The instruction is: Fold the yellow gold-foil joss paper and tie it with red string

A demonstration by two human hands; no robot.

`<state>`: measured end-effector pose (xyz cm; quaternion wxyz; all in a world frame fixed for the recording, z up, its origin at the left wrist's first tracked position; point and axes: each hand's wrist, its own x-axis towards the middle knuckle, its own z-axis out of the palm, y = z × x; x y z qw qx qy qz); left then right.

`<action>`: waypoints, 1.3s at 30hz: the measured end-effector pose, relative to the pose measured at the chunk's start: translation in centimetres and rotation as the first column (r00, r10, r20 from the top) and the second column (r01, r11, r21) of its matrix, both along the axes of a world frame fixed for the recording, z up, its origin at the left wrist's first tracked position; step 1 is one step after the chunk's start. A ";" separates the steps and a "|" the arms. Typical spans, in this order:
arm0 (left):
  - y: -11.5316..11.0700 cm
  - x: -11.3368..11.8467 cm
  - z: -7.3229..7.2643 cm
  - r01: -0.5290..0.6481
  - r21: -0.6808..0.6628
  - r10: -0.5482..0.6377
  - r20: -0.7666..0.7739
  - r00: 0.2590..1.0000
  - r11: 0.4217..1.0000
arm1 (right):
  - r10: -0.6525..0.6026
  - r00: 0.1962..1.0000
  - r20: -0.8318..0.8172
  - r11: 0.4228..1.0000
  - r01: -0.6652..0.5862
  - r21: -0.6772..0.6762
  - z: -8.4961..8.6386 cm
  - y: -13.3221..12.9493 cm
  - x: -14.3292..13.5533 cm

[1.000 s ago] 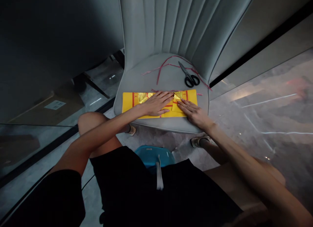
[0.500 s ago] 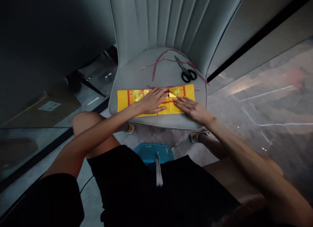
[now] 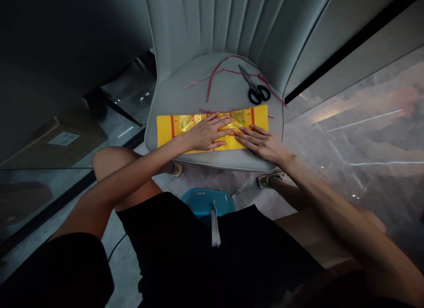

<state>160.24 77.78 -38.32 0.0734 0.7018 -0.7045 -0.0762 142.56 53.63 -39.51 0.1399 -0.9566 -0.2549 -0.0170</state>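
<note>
A long strip of yellow paper (image 3: 164, 130) with red lines and gold-foil panels lies across the front of the grey chair seat. My left hand (image 3: 209, 133) rests flat on its middle, fingers stretched out to the right. On the right part of the paper lies my right hand (image 3: 260, 142), palm down with its fingers extended toward the left hand. The fingertips of both hands come close together near the centre. Part of the printed pattern is hidden under the hands.
Behind the paper, scissors (image 3: 254, 86) with black handles lie among pink strings (image 3: 209, 85) on the chair seat (image 3: 179, 98). The ribbed backrest (image 3: 218, 20) rises beyond. Below the seat, between my legs, is a blue plastic object (image 3: 212, 203). A cardboard box (image 3: 43, 142) stands at left.
The raised fold at the paper's middle now lies flatter, and more of the right gold panel shows. Both hands stay pressed on the paper. The view has shifted slightly.
</note>
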 end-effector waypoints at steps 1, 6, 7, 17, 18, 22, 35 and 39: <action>0.0 0.0 0.0 -0.002 -0.002 0.002 -0.003 1.000 1.000 | 0.002 1.000 0.000 1.000 -0.002 0.001 0.0 0.0 0.0; 0.0 0.1 0.1 0.043 0.039 -0.042 -0.018 0.999 0.998 | 0.016 1.000 0.026 1.000 -0.016 0.017 -0.2 -0.2 0.0; 0.0 0.1 0.1 0.052 0.062 -0.051 -0.017 0.999 0.997 | 0.013 1.000 0.019 1.000 -0.013 0.022 -0.3 -0.3 0.0; 1.5 -0.5 -0.9 -0.034 0.002 0.034 -0.012 0.999 0.999 | -0.080 0.997 -0.012 0.990 0.081 0.111 -0.5 -0.3 0.0; 1.6 -0.5 -1.0 -0.068 -0.007 0.068 -0.015 0.998 0.998 | -0.115 0.993 -0.001 0.985 0.114 0.127 -0.7 -0.4 -0.1; 1.7 -0.2 -1.7 -0.125 -0.013 0.125 -0.030 0.992 0.992 | -0.259 0.966 0.020 0.953 0.252 0.171 -1.5 -0.4 -0.5; -0.5 -2.4 -0.7 -0.269 0.005 0.269 -0.012 0.963 0.963 | -0.467 0.876 0.120 0.873 0.435 0.219 -2.5 1.5 -0.6; -0.8 -2.7 0.0 -0.272 0.037 0.271 0.013 0.962 0.962 | -0.349 0.926 0.145 0.936 0.337 0.104 -1.9 1.3 -0.6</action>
